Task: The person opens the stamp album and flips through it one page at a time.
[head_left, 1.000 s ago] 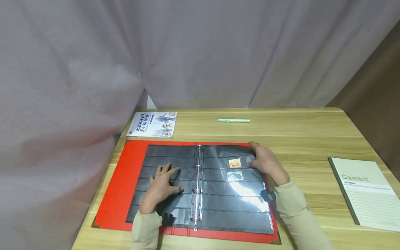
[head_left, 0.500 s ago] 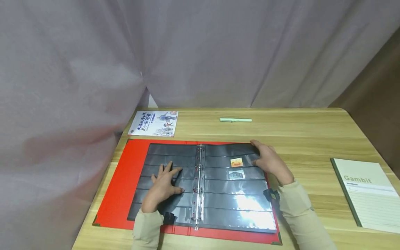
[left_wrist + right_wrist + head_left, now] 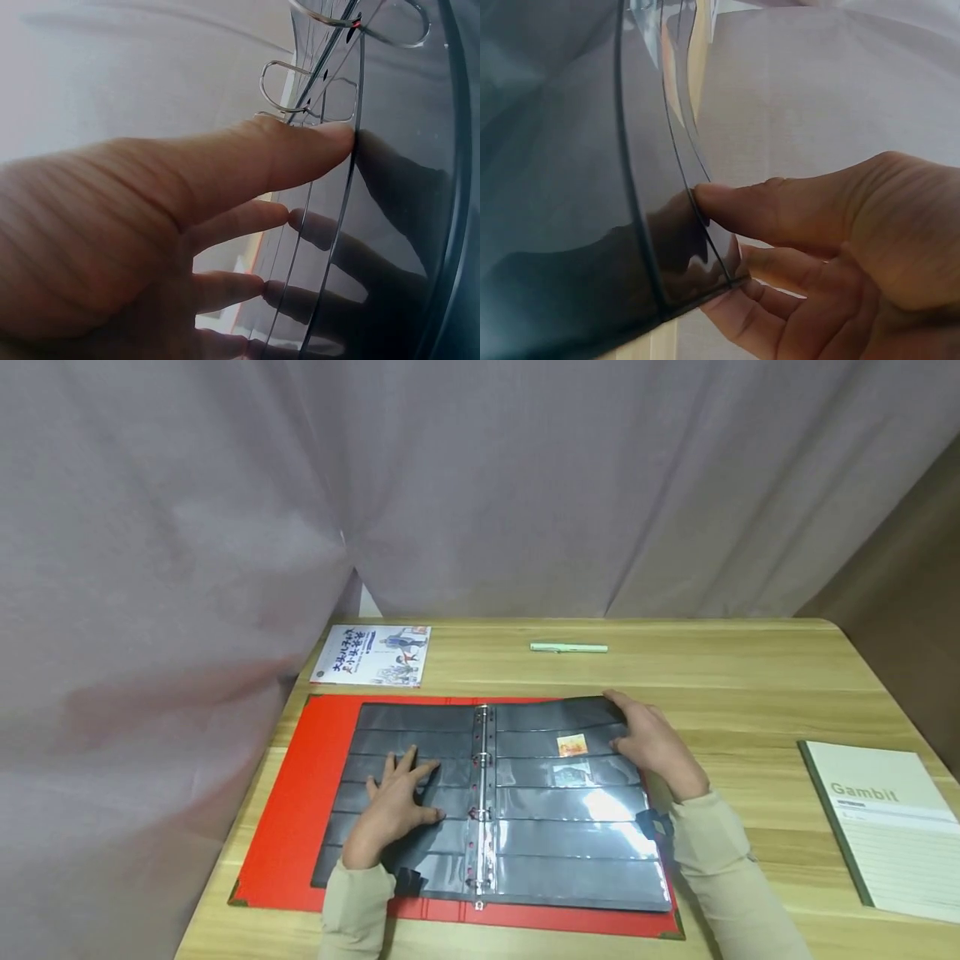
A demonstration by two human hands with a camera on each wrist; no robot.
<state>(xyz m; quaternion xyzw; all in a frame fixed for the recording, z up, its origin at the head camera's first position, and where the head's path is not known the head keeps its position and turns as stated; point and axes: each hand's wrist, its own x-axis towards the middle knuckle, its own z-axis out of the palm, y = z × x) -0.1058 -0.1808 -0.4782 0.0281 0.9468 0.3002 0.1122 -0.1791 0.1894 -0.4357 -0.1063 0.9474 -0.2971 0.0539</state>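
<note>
A red ring binder [image 3: 281, 810] lies spread on the table, with black pocket pages on both sides of its metal rings [image 3: 482, 814]. My left hand [image 3: 393, 810] rests with fingers spread on the left page [image 3: 420, 718]; in the left wrist view its fingertips meet their reflections in the glossy pockets. My right hand [image 3: 656, 743] pinches the outer edge of the right page [image 3: 562, 187] near its top corner, thumb on the front and fingers behind. That corner is bent slightly upward. An orange-yellow stamp [image 3: 572, 745] and a grey-green stamp [image 3: 572, 775] sit in the right page's upper pockets.
A picture booklet [image 3: 371, 656] lies behind the binder at the left. Farther back on the wooden table [image 3: 712, 668] is a pale green pen [image 3: 568, 647]. A notebook marked Gambit [image 3: 885, 827] lies at the right, and a grey curtain [image 3: 480, 485] hangs behind.
The upper outer corner of the right page has risen a little in my right hand. My left hand stays spread on the left page. The whole head view has shifted slightly.
</note>
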